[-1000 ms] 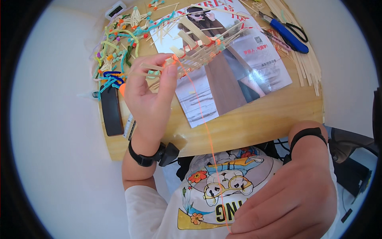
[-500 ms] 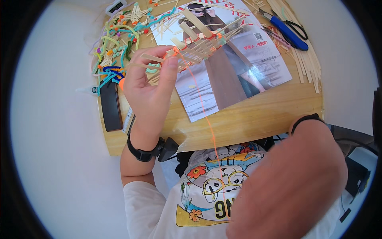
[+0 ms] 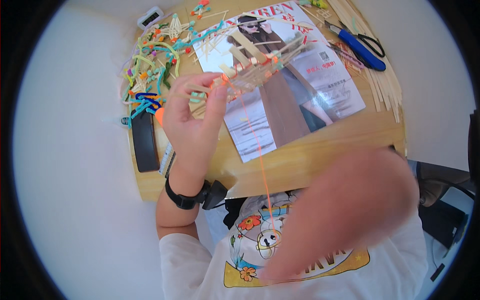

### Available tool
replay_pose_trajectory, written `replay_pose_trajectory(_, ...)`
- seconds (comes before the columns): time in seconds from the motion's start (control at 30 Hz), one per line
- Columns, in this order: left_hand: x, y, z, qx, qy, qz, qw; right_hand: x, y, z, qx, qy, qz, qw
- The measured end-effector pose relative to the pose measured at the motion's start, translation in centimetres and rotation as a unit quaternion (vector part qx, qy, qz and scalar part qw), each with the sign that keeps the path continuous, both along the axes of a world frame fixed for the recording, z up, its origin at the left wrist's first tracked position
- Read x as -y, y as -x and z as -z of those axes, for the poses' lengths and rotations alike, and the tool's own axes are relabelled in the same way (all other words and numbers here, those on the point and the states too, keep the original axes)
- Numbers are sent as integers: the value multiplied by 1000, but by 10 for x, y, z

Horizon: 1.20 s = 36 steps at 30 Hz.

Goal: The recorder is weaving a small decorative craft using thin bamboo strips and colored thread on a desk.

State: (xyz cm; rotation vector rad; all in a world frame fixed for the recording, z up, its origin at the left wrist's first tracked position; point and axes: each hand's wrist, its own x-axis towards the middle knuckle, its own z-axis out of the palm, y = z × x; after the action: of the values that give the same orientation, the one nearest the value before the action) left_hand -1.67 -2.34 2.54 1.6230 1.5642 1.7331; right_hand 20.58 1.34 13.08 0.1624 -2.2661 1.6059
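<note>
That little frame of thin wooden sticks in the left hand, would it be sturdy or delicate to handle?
Probably delicate. The frame of thin pale wooden sticks with coloured beads looks light, since the left hand holds it up by the fingertips alone. Its slender sticks would likely bend or snap if squeezed. The thin orange thread running taut from it suggests a hard tug could pull it askew.

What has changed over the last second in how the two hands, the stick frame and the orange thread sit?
The right hand has drawn back toward the chest, closer to the camera and blurred, pulling the orange thread longer. The left hand keeps its grip on the stick frame over the magazine; scissors unmoved.
</note>
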Motion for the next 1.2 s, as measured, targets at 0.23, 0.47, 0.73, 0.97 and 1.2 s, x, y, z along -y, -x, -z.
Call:
replay_pose_trajectory(0.23,-3,-9,-5,-16,17,4,1000,64,10,22,-349,56,143,924)
replay_pose_trajectory(0.47,0,1,3,12,15,1,1000,63,-9,-37,10,68,283,957)
replay_pose_trajectory(0.73,3,-1,-1,-5,5,-10,1000,-4,21,7,34,167,-429,887)
replay_pose_trajectory(0.97,-4,-7,-5,-39,-21,-2,999,-14,13,51,9,339,200,919)
replay_pose_trajectory(1.2,-7,-8,5,-86,-38,1,996,-19,37,102,-21,426,251,869)
